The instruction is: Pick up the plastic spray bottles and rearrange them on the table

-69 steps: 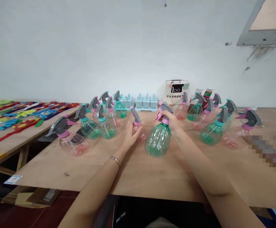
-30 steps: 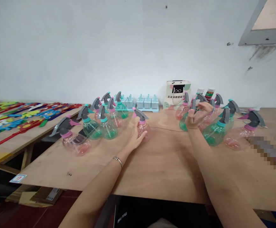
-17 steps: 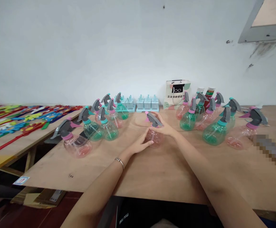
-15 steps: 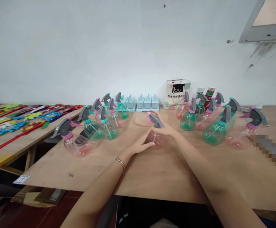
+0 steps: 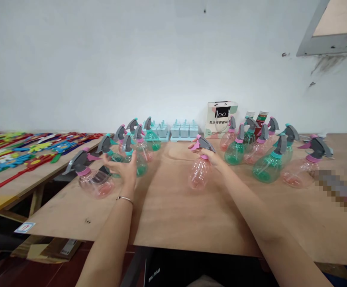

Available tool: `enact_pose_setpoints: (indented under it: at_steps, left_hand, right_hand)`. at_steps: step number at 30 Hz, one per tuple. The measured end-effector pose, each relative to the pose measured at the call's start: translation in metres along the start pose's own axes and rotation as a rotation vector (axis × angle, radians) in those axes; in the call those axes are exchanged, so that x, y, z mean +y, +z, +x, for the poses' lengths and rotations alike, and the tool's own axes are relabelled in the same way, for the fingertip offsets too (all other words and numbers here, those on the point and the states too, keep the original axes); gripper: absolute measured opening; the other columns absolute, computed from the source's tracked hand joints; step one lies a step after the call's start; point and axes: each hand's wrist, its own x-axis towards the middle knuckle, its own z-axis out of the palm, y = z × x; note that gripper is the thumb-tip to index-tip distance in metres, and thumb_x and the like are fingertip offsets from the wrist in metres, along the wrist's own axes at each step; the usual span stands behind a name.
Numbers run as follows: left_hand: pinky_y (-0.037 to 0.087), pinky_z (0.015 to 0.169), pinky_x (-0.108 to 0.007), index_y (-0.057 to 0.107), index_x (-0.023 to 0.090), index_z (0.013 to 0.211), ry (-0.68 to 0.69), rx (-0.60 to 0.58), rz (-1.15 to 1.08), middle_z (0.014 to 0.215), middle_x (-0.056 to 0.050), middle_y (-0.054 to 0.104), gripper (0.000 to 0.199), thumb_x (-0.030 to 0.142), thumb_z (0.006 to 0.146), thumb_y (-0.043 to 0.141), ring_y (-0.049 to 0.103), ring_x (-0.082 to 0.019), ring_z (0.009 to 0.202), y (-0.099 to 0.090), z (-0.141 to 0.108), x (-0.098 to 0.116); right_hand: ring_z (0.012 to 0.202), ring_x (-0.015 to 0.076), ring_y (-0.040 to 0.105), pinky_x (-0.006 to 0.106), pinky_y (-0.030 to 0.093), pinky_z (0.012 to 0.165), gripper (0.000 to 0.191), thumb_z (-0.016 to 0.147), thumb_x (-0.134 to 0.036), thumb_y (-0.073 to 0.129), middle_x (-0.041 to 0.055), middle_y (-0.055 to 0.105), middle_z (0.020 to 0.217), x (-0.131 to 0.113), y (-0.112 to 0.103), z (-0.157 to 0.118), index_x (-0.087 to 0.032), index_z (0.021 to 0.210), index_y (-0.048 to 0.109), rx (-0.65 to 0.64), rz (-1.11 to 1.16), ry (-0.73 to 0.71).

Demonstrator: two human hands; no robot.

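My right hand (image 5: 209, 155) is closed around the neck and trigger head of a clear pink spray bottle (image 5: 199, 174), with its fingers behind the grey and pink top. The bottle is near the middle of the table; I cannot tell whether its base touches the wood. On the left, my left hand (image 5: 124, 166), with a bracelet at its wrist, is open with fingers spread and nothing in it. It partly covers a green spray bottle (image 5: 110, 153) behind it. Just right of it stands another green spray bottle (image 5: 140, 164), and a pink spray bottle (image 5: 97, 184) stands nearer on its left.
More spray bottles, such as a green one (image 5: 267, 169), stand at the right. Blue ice-pop moulds (image 5: 184, 130), a paper bag (image 5: 215, 119) and dark red bottles (image 5: 259, 121) line the wall. Colourful flower-shaped pieces (image 5: 38, 159) cover the left table.
My left hand has let go of the middle pink spray bottle and moved left to the other bottles, its fingers spreading. My right hand remains at that bottle's top.
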Motion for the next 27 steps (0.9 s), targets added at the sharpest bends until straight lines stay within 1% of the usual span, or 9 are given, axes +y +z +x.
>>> enact_pose_setpoints:
  at_steps: [2,5,8,11,13,15,21,24,27]
  left_hand:
    - [0.03,0.116,-0.058,0.031,0.013,0.137,-0.06,-0.131,0.012,0.138,-0.02,0.051,0.091,0.039,0.068,0.084,0.049,-0.034,0.133,0.005,-0.003,-0.004]
    - [0.038,0.113,-0.05,0.034,0.014,0.137,0.033,-0.253,-0.063,0.135,-0.018,0.054,0.085,0.038,0.07,0.08,0.054,-0.031,0.129,0.014,-0.022,0.0]
    - [0.039,0.113,-0.048,0.034,0.014,0.137,0.132,-0.382,-0.201,0.135,-0.019,0.051,0.083,0.042,0.072,0.078,0.053,-0.03,0.128,0.02,-0.05,0.013]
    - [0.041,0.111,-0.049,0.037,0.017,0.133,0.174,-0.634,-0.338,0.13,-0.018,0.054,0.075,0.048,0.076,0.073,0.056,-0.031,0.125,0.022,-0.08,0.032]
    - [0.042,0.111,-0.05,0.038,0.019,0.133,0.193,-0.787,-0.379,0.131,-0.018,0.055,0.07,0.05,0.079,0.07,0.056,-0.031,0.126,0.021,-0.095,0.043]
    - [0.04,0.113,-0.05,0.038,0.019,0.134,0.206,-0.882,-0.39,0.136,-0.017,0.054,0.066,0.051,0.083,0.066,0.053,-0.031,0.13,0.02,-0.104,0.052]
    - [0.036,0.117,-0.049,0.037,0.02,0.136,0.197,-0.966,-0.427,0.142,-0.016,0.05,0.066,0.055,0.086,0.062,0.048,-0.03,0.136,0.02,-0.104,0.054]
    - [0.036,0.117,-0.049,0.036,0.02,0.135,0.202,-0.98,-0.459,0.142,-0.016,0.051,0.064,0.055,0.087,0.061,0.049,-0.029,0.136,0.021,-0.103,0.051]
    - [0.035,0.117,-0.05,0.036,0.022,0.134,0.219,-0.973,-0.48,0.142,-0.015,0.05,0.061,0.053,0.087,0.062,0.048,-0.029,0.136,0.022,-0.103,0.052]
  right_hand:
    - [0.099,0.0249,0.069,0.028,0.051,0.064,0.04,0.059,-0.026,0.061,0.0044,0.074,0.102,-0.003,0.0,0.001,-0.025,0.099,0.061,-0.024,0.097,0.059]
    - [0.093,0.0276,0.072,0.028,0.05,0.056,0.042,0.057,-0.027,0.06,0.0063,0.075,0.097,-0.011,0.001,-0.001,-0.023,0.099,0.061,-0.064,0.204,0.139]
    - [0.092,0.0292,0.072,0.036,0.057,0.064,0.04,0.058,-0.029,0.061,0.0061,0.075,0.09,-0.025,0.007,-0.006,-0.023,0.098,0.06,-0.082,0.28,0.096]
    - [0.095,0.0297,0.072,0.044,0.06,0.078,0.036,0.063,-0.036,0.061,0.0062,0.074,0.083,-0.038,0.017,-0.01,-0.022,0.097,0.06,-0.1,0.316,0.064]
    - [0.095,0.0293,0.071,0.046,0.059,0.083,0.034,0.068,-0.042,0.06,0.0068,0.073,0.08,-0.043,0.023,-0.012,-0.021,0.094,0.06,-0.11,0.328,0.058]
    - [0.092,0.0284,0.071,0.045,0.059,0.084,0.031,0.07,-0.046,0.06,0.0066,0.07,0.075,-0.045,0.027,-0.012,-0.021,0.089,0.06,-0.119,0.329,0.052]
    - [0.063,0.021,0.061,0.041,0.059,0.076,0.022,0.068,-0.042,0.065,-0.0021,0.05,0.053,-0.044,0.027,-0.011,-0.023,0.072,0.054,-0.18,0.263,-0.019]
    - [0.074,0.0242,0.065,0.042,0.058,0.076,0.024,0.067,-0.042,0.066,0.0019,0.059,0.062,-0.045,0.027,-0.013,-0.023,0.075,0.055,-0.214,0.207,-0.005]
    - [0.091,0.029,0.067,0.043,0.057,0.076,0.026,0.068,-0.044,0.064,0.0077,0.068,0.077,-0.044,0.027,-0.012,-0.023,0.078,0.055,-0.166,0.202,-0.019]
